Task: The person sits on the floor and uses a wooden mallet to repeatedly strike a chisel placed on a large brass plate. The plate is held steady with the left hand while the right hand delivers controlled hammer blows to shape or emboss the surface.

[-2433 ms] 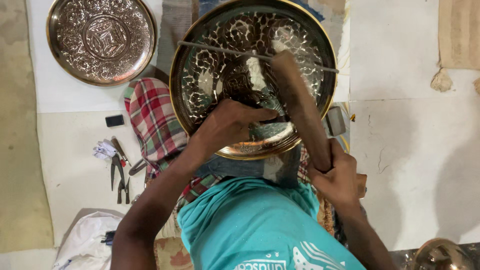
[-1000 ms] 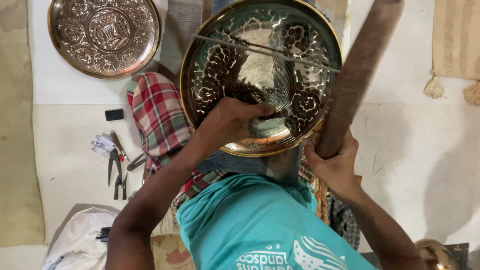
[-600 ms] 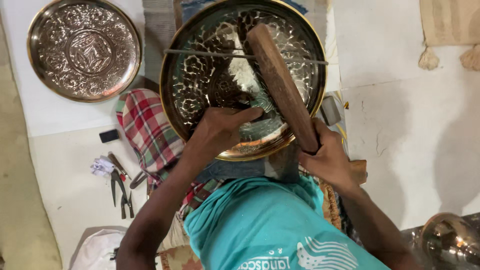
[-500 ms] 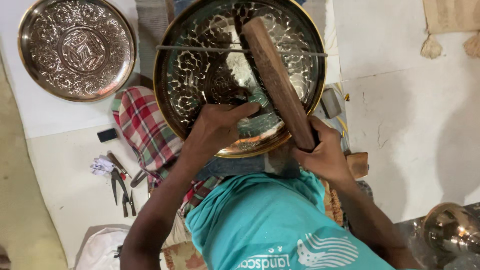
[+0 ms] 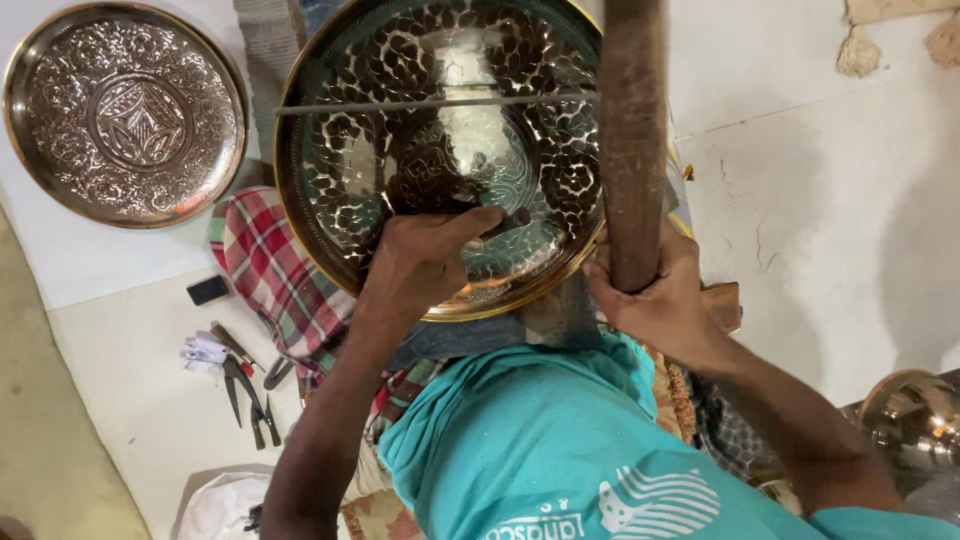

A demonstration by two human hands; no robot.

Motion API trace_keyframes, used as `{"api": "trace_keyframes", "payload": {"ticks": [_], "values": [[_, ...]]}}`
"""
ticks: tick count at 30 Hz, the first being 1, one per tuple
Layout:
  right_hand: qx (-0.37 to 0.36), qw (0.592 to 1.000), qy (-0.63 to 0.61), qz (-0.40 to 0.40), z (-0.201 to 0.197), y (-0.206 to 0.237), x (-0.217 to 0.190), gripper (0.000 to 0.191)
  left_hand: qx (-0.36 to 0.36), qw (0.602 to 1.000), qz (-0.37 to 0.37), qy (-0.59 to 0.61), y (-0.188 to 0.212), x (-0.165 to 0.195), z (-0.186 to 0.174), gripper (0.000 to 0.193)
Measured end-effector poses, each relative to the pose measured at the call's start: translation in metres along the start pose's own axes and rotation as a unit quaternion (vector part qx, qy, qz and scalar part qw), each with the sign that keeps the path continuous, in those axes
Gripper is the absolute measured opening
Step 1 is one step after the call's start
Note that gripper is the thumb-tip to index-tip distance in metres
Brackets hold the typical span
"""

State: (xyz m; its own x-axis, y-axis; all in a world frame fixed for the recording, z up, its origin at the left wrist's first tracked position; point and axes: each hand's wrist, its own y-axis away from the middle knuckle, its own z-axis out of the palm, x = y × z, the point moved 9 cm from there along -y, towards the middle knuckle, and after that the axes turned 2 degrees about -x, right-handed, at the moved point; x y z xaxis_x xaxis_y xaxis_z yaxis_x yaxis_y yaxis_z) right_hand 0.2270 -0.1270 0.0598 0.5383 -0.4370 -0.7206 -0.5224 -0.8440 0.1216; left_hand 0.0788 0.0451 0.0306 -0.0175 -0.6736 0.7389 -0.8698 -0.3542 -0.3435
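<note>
A large round engraved brass plate (image 5: pixel 400 110) lies in front of me, with a thin metal rod (image 5: pixel 420 102) across it. My left hand (image 5: pixel 420 262) rests on the plate's near part and pinches a small dark punch tool (image 5: pixel 508 222) against the metal. My right hand (image 5: pixel 660 300) grips the lower end of a long brown wooden mallet (image 5: pixel 632 130), which stands raised over the plate's right edge. My teal shirt fills the bottom of the view.
A second engraved plate (image 5: pixel 125 110) lies at the far left on white cloth. A red checked cloth (image 5: pixel 275 275) sits under the large plate. Pliers (image 5: pixel 245 390) and small tools lie on the floor at left. A shiny brass vessel (image 5: pixel 915 415) stands at right.
The mallet, lying slanted across the plate half a second ago, has swung up to stand upright at the plate's right edge. My left hand keeps the punch on the plate.
</note>
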Motion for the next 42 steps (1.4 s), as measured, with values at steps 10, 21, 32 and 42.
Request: {"api": "trace_keyframes", "payload": {"ticks": [10, 21, 32, 42], "values": [[-0.035, 0.999, 0.02, -0.007, 0.004, -0.003, 0.01, 0.046, -0.001, 1.0, 0.014, -0.012, 0.001, 0.001, 0.002, 0.054], [0.026, 0.997, -0.062, 0.027, 0.014, 0.014, 0.023, 0.031, -0.034, 0.999, -0.008, 0.02, -0.001, 0.002, 0.002, 0.057], [-0.017, 0.993, 0.1, 0.064, 0.017, 0.028, 0.036, 0.05, -0.06, 0.998, -0.03, -0.005, -0.007, 0.001, 0.001, 0.056], [0.218, 0.921, -0.32, 0.035, 0.057, 0.063, 0.061, 0.029, 0.276, 0.854, -0.142, 0.418, 0.008, -0.001, 0.01, 0.03]]}}
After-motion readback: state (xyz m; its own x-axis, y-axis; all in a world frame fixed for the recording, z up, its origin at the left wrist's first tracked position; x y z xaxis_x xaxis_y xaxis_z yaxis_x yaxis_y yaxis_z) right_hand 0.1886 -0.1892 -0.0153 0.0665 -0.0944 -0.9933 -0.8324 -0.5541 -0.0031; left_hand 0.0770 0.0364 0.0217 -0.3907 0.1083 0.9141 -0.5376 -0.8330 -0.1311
